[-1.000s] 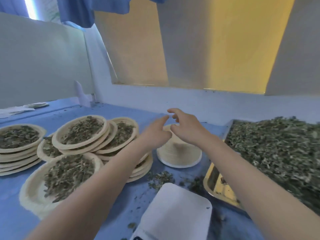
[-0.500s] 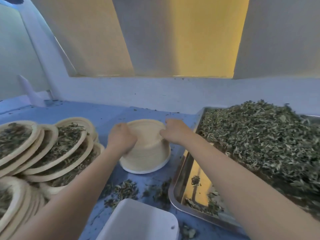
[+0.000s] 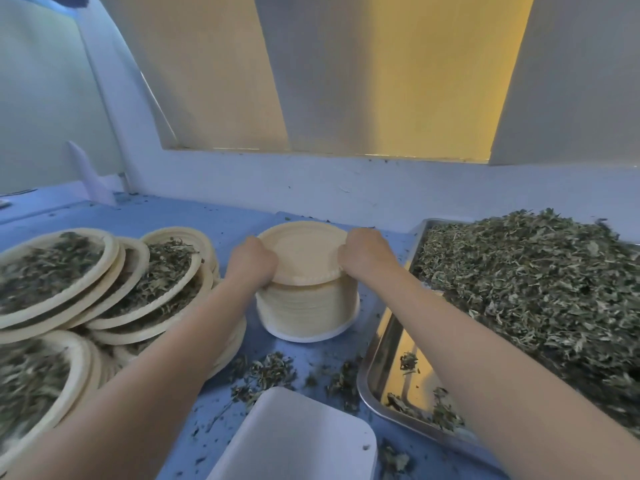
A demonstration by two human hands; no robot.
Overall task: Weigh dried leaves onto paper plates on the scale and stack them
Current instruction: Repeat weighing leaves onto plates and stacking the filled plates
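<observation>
— At the centre of the frame, what is gripped by the fingers?

— The top paper plate (image 3: 304, 252) is gripped at its two sides. The fingers of the left hand (image 3: 252, 261) are curled around its left rim, and the fingers of the right hand (image 3: 365, 255) are curled around its right rim. The plate is seen upside down and slightly raised at its near edge above the stack of empty plates (image 3: 307, 308).

— Where is this stack placed?

— It is placed on the blue table (image 3: 225, 220), between the two forearms, with a white rim seen at its bottom.

— What is found at the left of the frame?

— Filled plates (image 3: 104, 282) are piled there in leaning, overlapping stacks. Dried leaves are held on each top plate. The nearest pile, at the lower left, is blurred.

— And at the right?

— A metal tray (image 3: 388, 368) is seen there, and a large heap of dried leaves (image 3: 530, 282) is carried in it. The near left corner of the tray is almost bare, with only a few leaves on it.

— What is seen at the lower centre?

— The white scale (image 3: 294, 441) is partly shown there, with nothing on its platform. Loose leaf crumbs (image 3: 263, 372) are scattered on the table between the scale and the stack of empty plates.

— Can the display of the scale be read?

— No, it is cut off by the bottom edge.
</observation>
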